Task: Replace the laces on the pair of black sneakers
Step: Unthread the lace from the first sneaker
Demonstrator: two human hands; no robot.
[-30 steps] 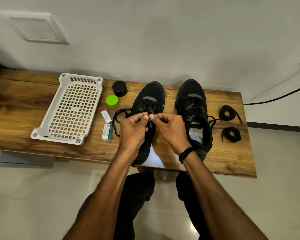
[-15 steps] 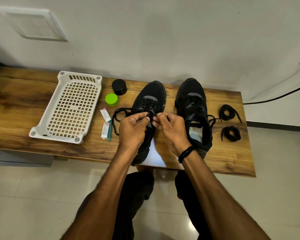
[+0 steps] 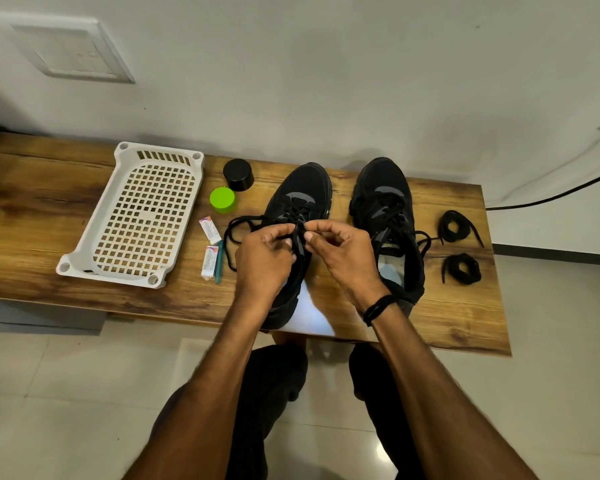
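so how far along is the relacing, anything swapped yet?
Early. Done: nothing swapped that I can see; the coiled laces, presumably the new ones, lie on the bench. In hand: left hand and right hand pinch the lace of the sneaker nearer the tray, one loop hanging loose. Left: strip it, strip the other sneaker, which looks fully laced, then thread both.
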